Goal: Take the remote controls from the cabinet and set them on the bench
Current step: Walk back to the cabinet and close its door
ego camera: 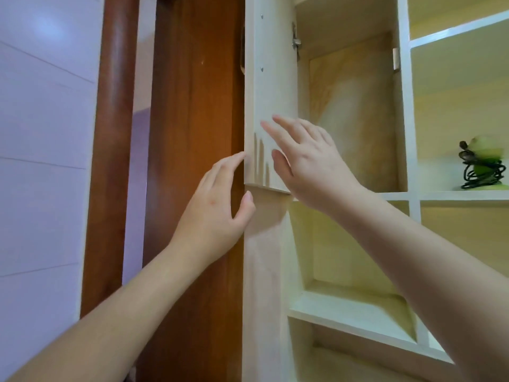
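Note:
A pale wooden cabinet (402, 111) fills the right half of the view, with its narrow door (268, 78) swung open edge-on towards me. My left hand (217, 208) is spread at the door's lower outer corner, fingertips touching its edge. My right hand (308, 158) lies flat against the door's inner face near the bottom, fingers apart. The compartment behind the door (349, 106) looks bare. No remote control is visible, and the bench is out of view.
A reddish-brown wooden door frame (190, 133) stands just left of the cabinet, with a tiled wall (46, 133) beyond. A green object wrapped in a black cable (483, 166) sits on a shelf at the right. Lower open shelves (352, 321) lie below my right forearm.

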### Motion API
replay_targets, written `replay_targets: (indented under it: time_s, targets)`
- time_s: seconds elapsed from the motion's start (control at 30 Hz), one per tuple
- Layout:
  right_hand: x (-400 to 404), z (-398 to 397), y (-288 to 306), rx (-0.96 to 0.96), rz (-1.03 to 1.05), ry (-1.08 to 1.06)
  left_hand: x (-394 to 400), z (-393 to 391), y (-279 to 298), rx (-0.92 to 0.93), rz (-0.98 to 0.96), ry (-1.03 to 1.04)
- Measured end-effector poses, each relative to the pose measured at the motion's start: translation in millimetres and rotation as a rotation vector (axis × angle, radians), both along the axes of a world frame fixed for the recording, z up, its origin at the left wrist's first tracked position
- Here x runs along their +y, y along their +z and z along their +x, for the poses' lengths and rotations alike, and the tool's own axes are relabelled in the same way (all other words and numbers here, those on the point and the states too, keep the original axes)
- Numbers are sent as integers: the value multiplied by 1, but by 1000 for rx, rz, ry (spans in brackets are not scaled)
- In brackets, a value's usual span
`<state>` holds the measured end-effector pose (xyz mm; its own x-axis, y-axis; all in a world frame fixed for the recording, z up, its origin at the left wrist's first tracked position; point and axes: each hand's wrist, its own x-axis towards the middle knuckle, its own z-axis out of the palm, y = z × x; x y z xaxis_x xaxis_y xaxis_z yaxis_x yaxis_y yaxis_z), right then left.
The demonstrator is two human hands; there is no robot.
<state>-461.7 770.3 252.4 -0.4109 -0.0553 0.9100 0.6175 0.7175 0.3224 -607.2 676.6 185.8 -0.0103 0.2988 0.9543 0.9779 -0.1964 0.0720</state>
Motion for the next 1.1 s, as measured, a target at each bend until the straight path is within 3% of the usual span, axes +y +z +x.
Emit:
replay_targets:
  time_s: [0.17, 0.37, 0.67, 0.83, 0.97, 1.1]
  targets:
    - [-11, -15, 26, -87, 73, -47, 9, -4, -1, -237, -176, -312]
    - [-1, -15, 37, -198, 205, -212, 31, 2, -1, -374, -210, -549]
    - [13, 60, 35, -22, 243, -123, 72, 58, -3, -253, -180, -687]
    - [29, 100, 24, -47, 235, -307, 107, 91, -3, -130, -95, -613]
    - [27, 106, 21, -123, 340, -539, 133, 101, -11, -103, 2, -583]
    - [34, 109, 24, -131, 401, -622, 148, 106, -8, -56, 66, -539]
